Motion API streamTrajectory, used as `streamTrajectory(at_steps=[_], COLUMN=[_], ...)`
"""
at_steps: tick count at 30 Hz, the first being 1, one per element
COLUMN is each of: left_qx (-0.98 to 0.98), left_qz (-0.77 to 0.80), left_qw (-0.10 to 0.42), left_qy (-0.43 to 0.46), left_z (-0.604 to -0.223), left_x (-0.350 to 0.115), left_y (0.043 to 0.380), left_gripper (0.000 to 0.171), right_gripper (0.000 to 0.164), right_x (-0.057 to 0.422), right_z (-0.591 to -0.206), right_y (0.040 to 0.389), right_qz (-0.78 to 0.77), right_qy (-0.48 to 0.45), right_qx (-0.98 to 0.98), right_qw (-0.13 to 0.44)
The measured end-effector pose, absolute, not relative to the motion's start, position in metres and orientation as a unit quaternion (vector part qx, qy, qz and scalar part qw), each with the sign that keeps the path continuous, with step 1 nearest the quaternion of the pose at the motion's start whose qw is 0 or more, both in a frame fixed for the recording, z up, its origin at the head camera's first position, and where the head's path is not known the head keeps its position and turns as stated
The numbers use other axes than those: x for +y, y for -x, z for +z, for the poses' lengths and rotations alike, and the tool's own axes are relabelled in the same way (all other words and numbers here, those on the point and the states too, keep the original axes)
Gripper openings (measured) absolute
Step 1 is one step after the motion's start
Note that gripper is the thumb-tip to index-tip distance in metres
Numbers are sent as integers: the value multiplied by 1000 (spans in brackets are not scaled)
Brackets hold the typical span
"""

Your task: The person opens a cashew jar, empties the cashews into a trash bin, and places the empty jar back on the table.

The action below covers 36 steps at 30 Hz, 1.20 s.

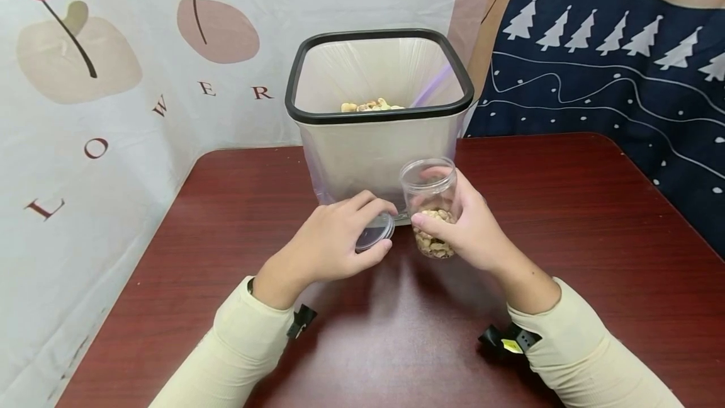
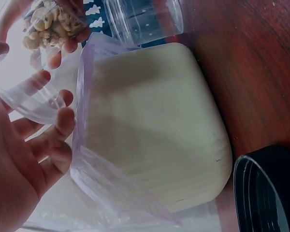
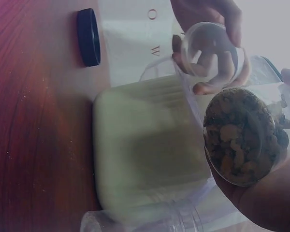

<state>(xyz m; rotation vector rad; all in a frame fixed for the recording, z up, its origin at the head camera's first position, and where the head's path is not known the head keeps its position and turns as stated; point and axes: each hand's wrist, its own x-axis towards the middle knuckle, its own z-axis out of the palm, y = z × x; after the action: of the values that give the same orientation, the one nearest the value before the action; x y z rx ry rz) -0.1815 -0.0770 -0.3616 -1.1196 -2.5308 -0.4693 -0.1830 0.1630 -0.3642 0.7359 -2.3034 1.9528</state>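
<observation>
My right hand point(image 1: 472, 222) grips a clear plastic jar point(image 1: 428, 184), its open mouth up. Pale curved nuts that look like cashews point(image 1: 435, 245) fill its lower part. Just left of the jar, my left hand point(image 1: 334, 238) holds a clear round lid point(image 1: 374, 233) between thumb and curled fingers. Lid and jar are apart. In the right wrist view the jar's base point(image 3: 239, 137) faces the camera, with the lid point(image 3: 208, 53) beyond it. Behind both hands stands a pale bin point(image 1: 376, 150) with a black rim and more nuts point(image 1: 372, 106) inside.
The left wrist view shows a black ring-like lid point(image 2: 261, 193) and a second clear jar point(image 2: 145, 19) on opposite sides of the bin. A purplish plastic liner point(image 2: 84, 96) hangs over the bin. Everything stands on a reddish-brown table point(image 1: 243, 187), with printed cloths point(image 1: 226, 112) behind.
</observation>
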Motion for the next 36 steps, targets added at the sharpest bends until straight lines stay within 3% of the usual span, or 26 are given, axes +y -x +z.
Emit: streamTrajectory(at_steps=[11, 36], left_qx=[-895, -907], left_qz=[-177, -176], left_qw=[68, -90], left_qy=[403, 372], left_z=[-368, -380], left_x=[-72, -65], left_y=[179, 179], left_gripper=[37, 46], right_gripper=[55, 56], right_x=[168, 174], right_z=[-359, -355], right_y=[183, 186], right_qz=[634, 640], right_qy=[-235, -251], right_qx=[-736, -725], right_qw=[29, 54])
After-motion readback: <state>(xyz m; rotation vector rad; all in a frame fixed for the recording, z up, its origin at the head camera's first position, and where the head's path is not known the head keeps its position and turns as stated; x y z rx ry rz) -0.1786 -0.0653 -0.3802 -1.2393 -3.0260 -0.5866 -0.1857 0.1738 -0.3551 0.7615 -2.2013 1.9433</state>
